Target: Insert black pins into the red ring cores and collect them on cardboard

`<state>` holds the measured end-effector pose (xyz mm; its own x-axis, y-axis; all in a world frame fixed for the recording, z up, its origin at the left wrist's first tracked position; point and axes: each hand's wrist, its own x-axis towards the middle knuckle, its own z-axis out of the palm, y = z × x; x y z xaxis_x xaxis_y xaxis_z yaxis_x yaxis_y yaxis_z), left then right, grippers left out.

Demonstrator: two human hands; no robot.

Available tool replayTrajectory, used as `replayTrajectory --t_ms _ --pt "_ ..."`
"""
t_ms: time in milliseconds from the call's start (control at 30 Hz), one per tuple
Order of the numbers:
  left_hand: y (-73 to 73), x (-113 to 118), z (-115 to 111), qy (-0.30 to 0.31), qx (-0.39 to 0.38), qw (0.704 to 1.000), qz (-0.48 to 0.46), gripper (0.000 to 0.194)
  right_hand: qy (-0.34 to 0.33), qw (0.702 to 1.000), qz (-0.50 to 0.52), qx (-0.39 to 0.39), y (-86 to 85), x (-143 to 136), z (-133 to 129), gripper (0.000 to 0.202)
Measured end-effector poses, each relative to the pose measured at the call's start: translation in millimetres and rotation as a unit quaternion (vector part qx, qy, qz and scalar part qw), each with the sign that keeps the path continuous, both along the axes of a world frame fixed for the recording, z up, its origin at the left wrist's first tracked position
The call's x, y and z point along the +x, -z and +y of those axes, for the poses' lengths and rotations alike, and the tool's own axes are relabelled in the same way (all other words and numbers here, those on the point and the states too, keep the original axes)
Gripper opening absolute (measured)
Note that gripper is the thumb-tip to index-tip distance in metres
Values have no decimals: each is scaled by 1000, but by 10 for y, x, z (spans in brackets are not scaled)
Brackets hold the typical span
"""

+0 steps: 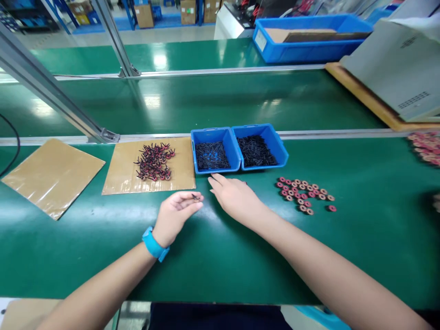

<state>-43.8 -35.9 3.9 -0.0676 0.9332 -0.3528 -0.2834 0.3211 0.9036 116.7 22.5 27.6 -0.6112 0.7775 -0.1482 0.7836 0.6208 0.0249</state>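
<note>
My left hand [177,213], with a turquoise wristband [154,244], pinches a small notched ring with a black pin [195,198] between thumb and fingers. Just right of it, my right hand [235,197] reaches toward the front wall of the left blue bin [217,173]; its fingers are stretched out and slightly apart, and nothing shows in them. Thin black pins [211,155] fill that bin, and more black pins [257,150] lie in the right blue bin [283,158]. Loose red and tan notched rings [302,195] are scattered to the right of my right hand.
A heap of rings with black pins [154,161] rests on a brown taped cardboard sheet [117,176]. Another cardboard sheet [51,174] lies farther left. Metal posts [65,96] rise at left. A grey machine [395,68] stands at back right, beyond more rings [426,147].
</note>
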Motion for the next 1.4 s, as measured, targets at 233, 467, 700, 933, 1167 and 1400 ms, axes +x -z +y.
replayTrajectory --t_ms 233,467,700,933,1167,1400 --pt "-17 -867 142 -241 55 951 184 34 10 998 -50 31 124 -225 110 43" --pt "-21 -1349 219 -214 -19 923 320 32 3 999 -44 18 109 -219 107 29" --pt "-64 -1301 298 -152 -25 905 396 31 10 1000 4 19 -310 -22 285 23" --pt "-66 -1289 286 -128 -21 906 404 39 9 1000 1 12 -453 -84 973 23" --pt "-43 -1309 152 -127 3 888 443 40 -4 999 -28 -28 -170 -289 1108 28" --pt "-208 -659 -23 -85 201 749 625 24 -4 999 -7 -36 -182 -281 1057 30"
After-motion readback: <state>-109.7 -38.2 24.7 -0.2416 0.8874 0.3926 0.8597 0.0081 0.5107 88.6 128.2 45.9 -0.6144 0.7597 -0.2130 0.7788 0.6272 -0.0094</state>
